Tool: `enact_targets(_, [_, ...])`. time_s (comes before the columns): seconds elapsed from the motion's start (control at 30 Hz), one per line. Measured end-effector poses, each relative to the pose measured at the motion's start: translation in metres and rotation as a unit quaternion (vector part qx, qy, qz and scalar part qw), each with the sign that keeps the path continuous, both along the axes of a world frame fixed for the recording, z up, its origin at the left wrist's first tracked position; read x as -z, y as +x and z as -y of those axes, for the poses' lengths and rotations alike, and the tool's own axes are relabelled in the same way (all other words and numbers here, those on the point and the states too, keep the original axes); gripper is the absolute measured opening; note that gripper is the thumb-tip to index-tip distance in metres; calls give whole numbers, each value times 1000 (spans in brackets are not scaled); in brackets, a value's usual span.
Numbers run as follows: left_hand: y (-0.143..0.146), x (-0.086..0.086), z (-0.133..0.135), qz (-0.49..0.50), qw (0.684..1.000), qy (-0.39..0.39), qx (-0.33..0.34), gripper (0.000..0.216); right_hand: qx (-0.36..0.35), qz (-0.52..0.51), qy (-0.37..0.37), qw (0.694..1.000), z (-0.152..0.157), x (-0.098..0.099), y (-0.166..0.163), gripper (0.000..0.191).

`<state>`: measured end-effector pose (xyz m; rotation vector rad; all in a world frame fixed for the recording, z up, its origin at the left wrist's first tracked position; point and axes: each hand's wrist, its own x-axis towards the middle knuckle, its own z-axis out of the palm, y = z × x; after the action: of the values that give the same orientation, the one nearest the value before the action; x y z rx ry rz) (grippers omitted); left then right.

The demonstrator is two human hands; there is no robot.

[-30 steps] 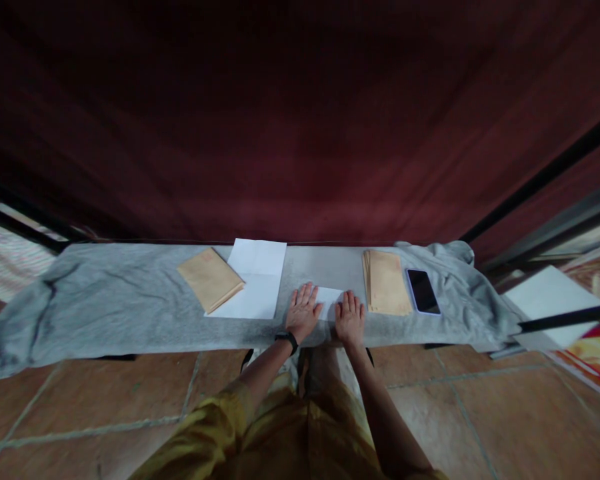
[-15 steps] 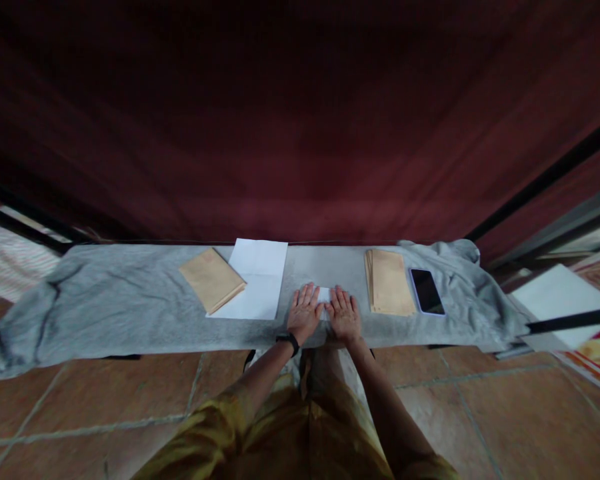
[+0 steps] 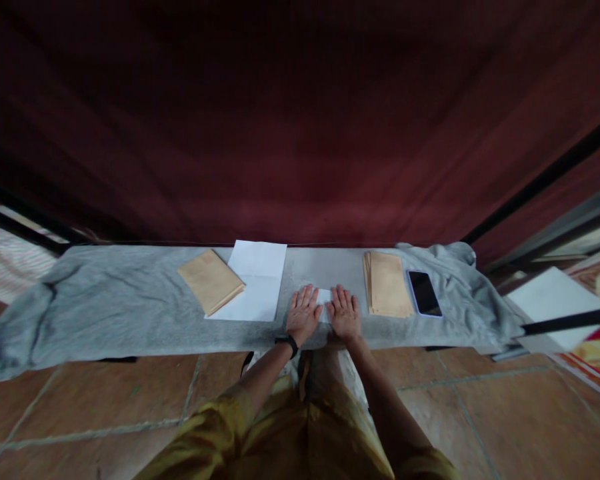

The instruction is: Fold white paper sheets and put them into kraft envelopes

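Note:
A small piece of folded white paper (image 3: pixel 323 297) lies on the grey cloth in front of me, partly covered by both hands. My left hand (image 3: pixel 303 316) rests flat on its left side, fingers stretched forward. On the paper's right side my right hand (image 3: pixel 345 316) lies flat too, its fingers slightly spread. The thumbs come close to each other over the paper. Left of my hands are white sheets (image 3: pixel 264 280) with a crease across them, and a stack of brown envelopes (image 3: pixel 213 280) overlaps their left part.
A second stack of brown envelopes (image 3: pixel 390 283) lies to the right, beside a phone (image 3: pixel 425 293) with a dark screen. Grey cloth (image 3: pixel 125 300) covers the narrow bench, bunched at both ends. A dark red curtain (image 3: pixel 300 167) hangs behind. Black metal bars (image 3: pixel 545 177) stand at the sides.
My hands stay flat on the small paper, with the fingers slightly farther apart, so a bit more of it shows. The view has shifted slightly.

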<state>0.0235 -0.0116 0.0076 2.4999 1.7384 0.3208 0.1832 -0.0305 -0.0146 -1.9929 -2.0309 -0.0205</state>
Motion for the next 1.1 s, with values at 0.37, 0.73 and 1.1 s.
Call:
enact_targets(0.37, [1, 2, 1, 1, 1000, 11, -1, 56, 34, -9, -2, 999, 19, -3, -7, 52])
enact_targets(0.73, [1, 2, 1, 4, 1000, 5, -5, 57, 36, -12, 5, 999, 20, 3, -8, 54])
enact_targets(1.1, [1, 1, 1, 8, 1000, 3, -3, 57, 37, -14, 8, 999, 21, 2, -8, 54])
